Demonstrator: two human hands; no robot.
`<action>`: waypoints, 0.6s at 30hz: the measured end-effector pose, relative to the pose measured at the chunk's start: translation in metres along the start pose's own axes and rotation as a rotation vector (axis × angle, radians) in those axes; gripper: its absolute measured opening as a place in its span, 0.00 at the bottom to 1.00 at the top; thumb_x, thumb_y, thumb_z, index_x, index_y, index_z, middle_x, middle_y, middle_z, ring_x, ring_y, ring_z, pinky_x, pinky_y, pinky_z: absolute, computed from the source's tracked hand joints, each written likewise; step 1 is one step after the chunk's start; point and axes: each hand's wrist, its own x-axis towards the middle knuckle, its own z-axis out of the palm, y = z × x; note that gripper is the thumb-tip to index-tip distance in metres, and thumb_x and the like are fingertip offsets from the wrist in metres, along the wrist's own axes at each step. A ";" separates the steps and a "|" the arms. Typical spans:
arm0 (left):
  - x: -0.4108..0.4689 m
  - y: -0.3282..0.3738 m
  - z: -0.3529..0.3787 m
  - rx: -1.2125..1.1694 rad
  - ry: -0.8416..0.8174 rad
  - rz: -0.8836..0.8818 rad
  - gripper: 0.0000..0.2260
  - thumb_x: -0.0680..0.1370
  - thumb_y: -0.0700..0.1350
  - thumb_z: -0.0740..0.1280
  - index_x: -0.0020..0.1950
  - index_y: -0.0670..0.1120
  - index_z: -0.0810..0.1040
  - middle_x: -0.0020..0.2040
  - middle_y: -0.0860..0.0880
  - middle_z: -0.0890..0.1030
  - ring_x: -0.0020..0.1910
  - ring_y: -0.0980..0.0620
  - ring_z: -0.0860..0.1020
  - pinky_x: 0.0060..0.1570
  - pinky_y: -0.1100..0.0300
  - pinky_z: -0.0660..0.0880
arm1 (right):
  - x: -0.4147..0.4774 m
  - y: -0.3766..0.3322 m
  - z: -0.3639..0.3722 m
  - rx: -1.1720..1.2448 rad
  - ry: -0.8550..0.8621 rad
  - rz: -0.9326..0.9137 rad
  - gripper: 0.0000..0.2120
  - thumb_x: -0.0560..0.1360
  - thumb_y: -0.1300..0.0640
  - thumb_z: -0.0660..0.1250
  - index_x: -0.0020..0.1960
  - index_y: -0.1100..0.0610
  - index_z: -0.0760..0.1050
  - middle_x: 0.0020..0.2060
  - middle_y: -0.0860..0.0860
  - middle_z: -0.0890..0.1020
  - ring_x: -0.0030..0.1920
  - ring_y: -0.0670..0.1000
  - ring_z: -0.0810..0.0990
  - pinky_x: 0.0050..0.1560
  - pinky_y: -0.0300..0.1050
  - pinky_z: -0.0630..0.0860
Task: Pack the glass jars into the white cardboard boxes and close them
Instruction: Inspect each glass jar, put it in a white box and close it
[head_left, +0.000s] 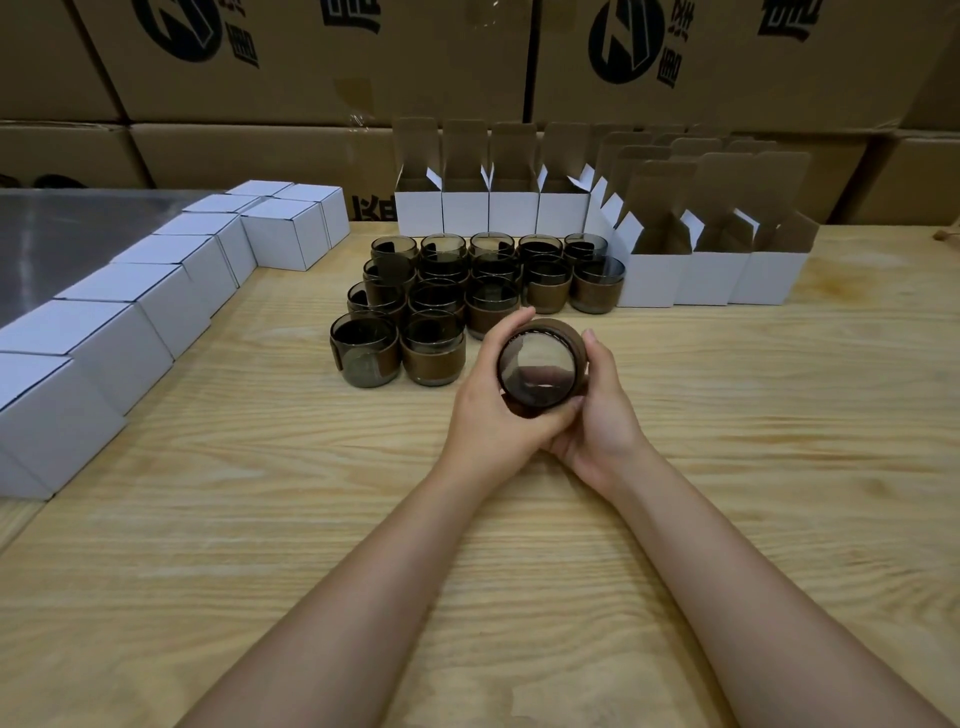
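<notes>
Closed boxes (130, 322), white, run in a line along the left edge of the counter (467, 545) and turn toward the centre at the far end, each touching the next. A grey metal sheet (78, 234) lies behind them. Right of the line, jars (436, 299) of dark glass with brown bands stand upright in a tight cluster at mid-counter. Just in front of the cluster, the left grip (493, 410) is curled round the left side of one jar (537, 371), which is tipped on its side with a round end toward the camera. The right grip (605, 415) clasps the same jar's right side and underside, and the fingers of both meet beneath it. Open boxes (711, 280), flaps up, stand in rows behind and to the right of the cluster. Brown cartons (311, 78) are stacked along the back.
</notes>
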 end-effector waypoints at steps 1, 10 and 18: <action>0.000 0.000 0.000 -0.013 0.007 0.010 0.36 0.64 0.39 0.80 0.68 0.55 0.70 0.59 0.65 0.75 0.60 0.66 0.74 0.59 0.69 0.71 | 0.000 0.000 0.000 -0.024 0.007 0.015 0.28 0.79 0.38 0.51 0.49 0.54 0.83 0.50 0.56 0.85 0.50 0.53 0.84 0.40 0.45 0.81; 0.002 -0.004 0.002 0.148 0.154 0.079 0.34 0.63 0.40 0.79 0.61 0.65 0.69 0.57 0.52 0.73 0.56 0.66 0.73 0.54 0.76 0.67 | -0.002 0.003 0.009 -0.231 0.135 -0.222 0.31 0.70 0.35 0.61 0.60 0.58 0.76 0.51 0.54 0.85 0.52 0.52 0.84 0.45 0.44 0.81; 0.000 -0.004 0.002 0.218 0.059 0.098 0.33 0.63 0.39 0.78 0.64 0.59 0.73 0.57 0.52 0.71 0.55 0.61 0.74 0.53 0.75 0.68 | -0.002 -0.001 0.005 -0.337 0.191 -0.181 0.27 0.64 0.38 0.74 0.54 0.54 0.75 0.48 0.53 0.83 0.49 0.51 0.83 0.45 0.46 0.79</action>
